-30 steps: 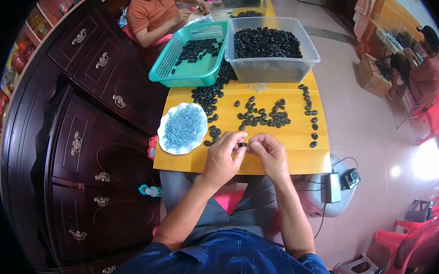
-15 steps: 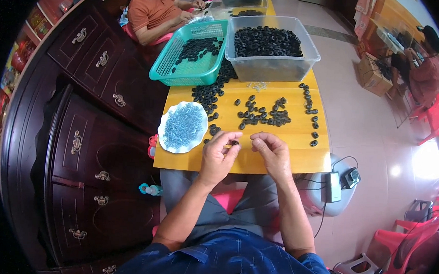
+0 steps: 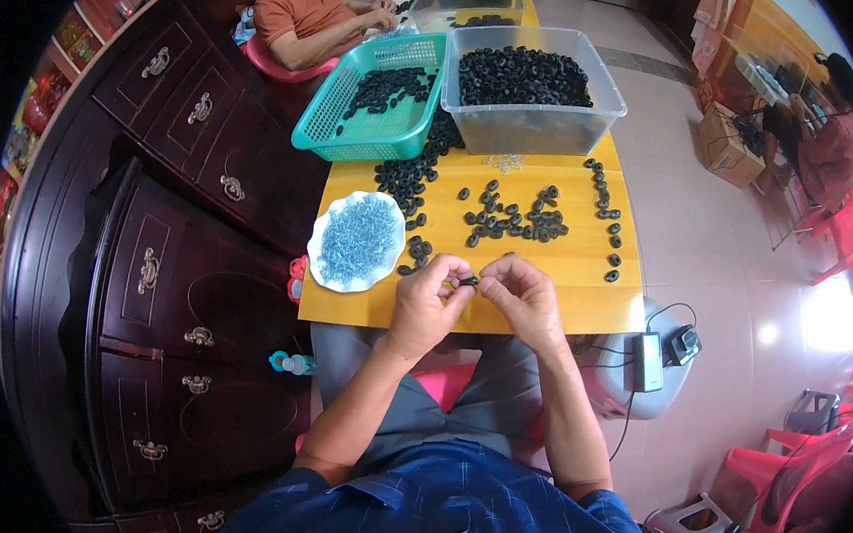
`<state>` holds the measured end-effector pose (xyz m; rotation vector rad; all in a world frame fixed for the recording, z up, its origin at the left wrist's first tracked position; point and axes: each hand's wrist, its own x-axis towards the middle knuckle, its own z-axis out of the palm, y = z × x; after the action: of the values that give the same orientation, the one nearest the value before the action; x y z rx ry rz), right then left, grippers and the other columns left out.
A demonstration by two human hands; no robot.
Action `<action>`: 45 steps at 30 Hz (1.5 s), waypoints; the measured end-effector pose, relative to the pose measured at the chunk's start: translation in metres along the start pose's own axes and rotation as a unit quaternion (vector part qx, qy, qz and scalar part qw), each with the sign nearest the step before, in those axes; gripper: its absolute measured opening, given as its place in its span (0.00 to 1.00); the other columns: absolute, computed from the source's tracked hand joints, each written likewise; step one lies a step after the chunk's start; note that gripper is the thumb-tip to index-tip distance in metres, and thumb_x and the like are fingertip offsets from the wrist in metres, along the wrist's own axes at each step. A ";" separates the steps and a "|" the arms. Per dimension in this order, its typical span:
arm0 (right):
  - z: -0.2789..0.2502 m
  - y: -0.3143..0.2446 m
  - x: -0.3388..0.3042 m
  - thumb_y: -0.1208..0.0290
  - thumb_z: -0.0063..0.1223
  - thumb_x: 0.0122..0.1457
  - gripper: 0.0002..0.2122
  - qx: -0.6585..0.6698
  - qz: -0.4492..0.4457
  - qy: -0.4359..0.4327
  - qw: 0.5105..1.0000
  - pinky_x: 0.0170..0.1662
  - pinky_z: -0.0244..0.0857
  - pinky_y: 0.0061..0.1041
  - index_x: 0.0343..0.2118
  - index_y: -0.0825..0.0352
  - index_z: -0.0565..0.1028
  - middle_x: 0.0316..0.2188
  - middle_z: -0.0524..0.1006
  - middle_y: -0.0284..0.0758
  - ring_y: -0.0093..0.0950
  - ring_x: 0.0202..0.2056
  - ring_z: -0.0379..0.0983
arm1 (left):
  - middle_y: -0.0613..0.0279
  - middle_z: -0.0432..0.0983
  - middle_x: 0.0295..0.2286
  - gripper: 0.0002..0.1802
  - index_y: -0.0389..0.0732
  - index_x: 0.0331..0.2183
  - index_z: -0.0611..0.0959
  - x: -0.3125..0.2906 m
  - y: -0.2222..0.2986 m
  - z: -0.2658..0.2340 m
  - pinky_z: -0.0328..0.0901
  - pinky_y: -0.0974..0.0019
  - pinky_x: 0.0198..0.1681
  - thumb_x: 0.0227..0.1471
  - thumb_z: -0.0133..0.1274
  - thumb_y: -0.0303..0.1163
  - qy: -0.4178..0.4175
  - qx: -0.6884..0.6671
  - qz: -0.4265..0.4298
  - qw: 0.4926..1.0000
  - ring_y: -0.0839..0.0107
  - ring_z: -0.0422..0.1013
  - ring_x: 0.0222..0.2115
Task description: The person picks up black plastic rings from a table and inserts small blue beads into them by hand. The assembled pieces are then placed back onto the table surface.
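- Black piece (image 3: 469, 281): between the two hands, at the left fingertips, above the near edge of the worktop (image 3: 564, 303); right fingertips right next to it.
- Its long axis looks roughly left-right, pointing across at the right hand; small and partly covered by fingers, so exact tilt unclear.
- Nearer hand: left hand (image 3: 423, 303), in contact. Right hand (image 3: 526, 301) comes in from the other side, tips touching or just beside the piece; cannot tell which.
- Left hand: thumb and forefinger pinched on the piece, barely any gap, other fingers curled.
- Right hand: thumb and forefinger drawn close together, other fingers bent; cannot tell if anything small is between the tips.
- White scalloped plate (image 3: 316, 232) with small bluish clear bits (image 3: 358, 244): left of the left hand, apart from it.
- Loose black pieces (image 3: 544, 228): scattered beyond both hands; a line of black pieces (image 3: 614, 242) runs along the worktop's right side.
- Farther back: green basket (image 3: 360, 151) left, clear bin (image 3: 539, 135) right, both holding black pieces.
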<state>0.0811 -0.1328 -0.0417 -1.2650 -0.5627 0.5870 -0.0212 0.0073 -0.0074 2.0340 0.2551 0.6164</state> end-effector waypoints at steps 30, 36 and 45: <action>-0.001 -0.004 -0.004 0.70 0.64 0.57 0.09 -0.153 0.000 -0.035 0.988 0.27 0.64 0.18 0.27 0.70 0.78 0.20 0.77 0.25 0.12 0.23 0.68 | 0.56 0.81 0.32 0.16 0.36 0.41 0.78 -0.012 -0.002 -0.008 0.74 0.67 0.36 0.49 0.60 0.16 -0.062 0.021 0.052 0.997 0.68 0.80 0.33; 0.000 -0.007 -0.002 0.75 0.61 0.59 0.05 -0.143 0.051 -0.030 0.988 0.33 0.66 0.16 0.34 0.71 0.78 0.27 0.78 0.27 0.13 0.29 0.71 | 0.61 0.81 0.35 0.11 0.32 0.40 0.80 -0.017 -0.032 0.002 0.73 0.73 0.40 0.52 0.59 0.16 -0.068 -0.199 -0.084 0.974 0.79 0.77 0.35; -0.006 -0.007 0.014 0.76 0.60 0.55 0.11 -0.473 -0.137 0.128 0.861 0.40 0.71 0.35 0.42 0.65 0.78 0.38 0.77 0.41 0.40 0.38 0.77 | 0.67 0.78 0.31 0.08 0.36 0.40 0.79 -0.022 -0.059 0.003 0.71 0.75 0.37 0.56 0.59 0.24 -0.084 -0.347 -0.189 0.915 0.81 0.74 0.31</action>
<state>0.0961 -0.1290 -0.0354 -2.0975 -0.8274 -0.1615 -0.0341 0.0265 -0.0660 1.2887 0.2700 0.2306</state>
